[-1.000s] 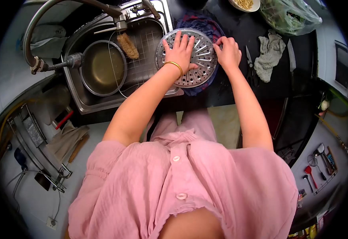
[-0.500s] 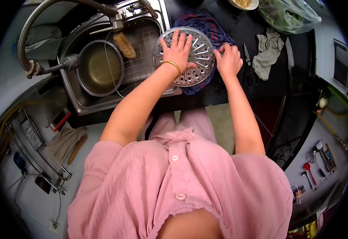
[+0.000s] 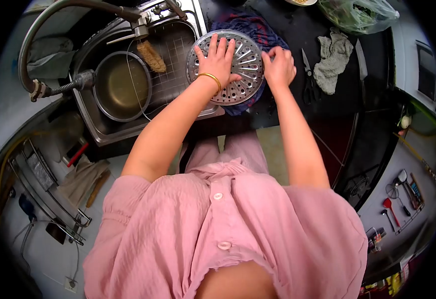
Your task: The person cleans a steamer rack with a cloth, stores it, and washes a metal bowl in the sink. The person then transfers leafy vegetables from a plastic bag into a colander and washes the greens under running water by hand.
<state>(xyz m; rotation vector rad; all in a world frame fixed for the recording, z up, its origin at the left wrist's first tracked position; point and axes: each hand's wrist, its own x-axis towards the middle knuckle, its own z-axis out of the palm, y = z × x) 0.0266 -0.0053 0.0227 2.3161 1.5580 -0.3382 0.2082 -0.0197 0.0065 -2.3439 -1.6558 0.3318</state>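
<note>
A round metal steamer rack (image 3: pixel 248 72), full of holes and slots, lies on a dark blue and red cloth (image 3: pixel 250 25) beside the sink. My left hand (image 3: pixel 217 62), with a gold bangle at the wrist, rests open on top of the rack, fingers spread. At the rack's right edge, my right hand (image 3: pixel 279 69) is closed, its thumb by the rim. Its curled fingers are on the cloth's edge; the exact grip is partly hidden.
Left of the rack, the steel sink (image 3: pixel 95 132) holds a pot (image 3: pixel 120 89) with liquid and a brown scrubber (image 3: pixel 151 56). To the right lie scissors (image 3: pixel 308 82), a grey rag (image 3: pixel 330 65) and a knife (image 3: pixel 361 62). A plastic bag of greens (image 3: pixel 360 15) stands behind.
The rack and both hands appear slightly further left and up, as does the whole scene with the camera's movement. My right thumb is now closer against the rim.
</note>
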